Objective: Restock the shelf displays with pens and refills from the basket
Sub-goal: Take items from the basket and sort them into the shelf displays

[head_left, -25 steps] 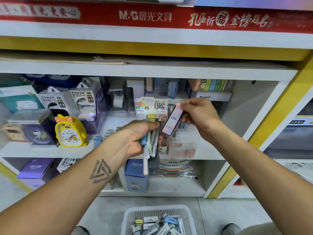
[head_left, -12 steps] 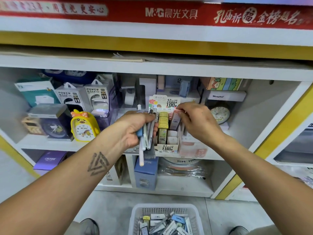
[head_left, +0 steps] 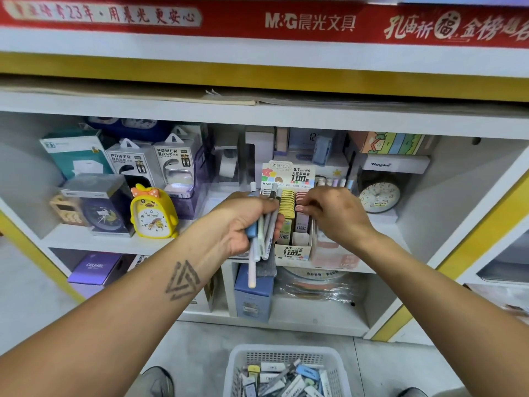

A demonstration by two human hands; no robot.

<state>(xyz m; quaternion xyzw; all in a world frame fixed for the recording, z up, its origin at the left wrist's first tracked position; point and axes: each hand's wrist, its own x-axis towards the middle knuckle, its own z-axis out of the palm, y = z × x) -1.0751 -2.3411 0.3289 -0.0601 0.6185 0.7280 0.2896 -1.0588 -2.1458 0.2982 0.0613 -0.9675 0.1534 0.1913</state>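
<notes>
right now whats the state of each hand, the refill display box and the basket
left hand: closed around a bunch of pens
right hand: fingers pinching a pink refill case in the box's right row
refill display box: upright on the shelf, rows partly filled
basket: on the floor, holding stock

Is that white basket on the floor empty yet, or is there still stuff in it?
Not empty. The white perforated plastic basket on the floor holds a jumble of small refill packs and pens across its bottom, well below the rim.
</notes>
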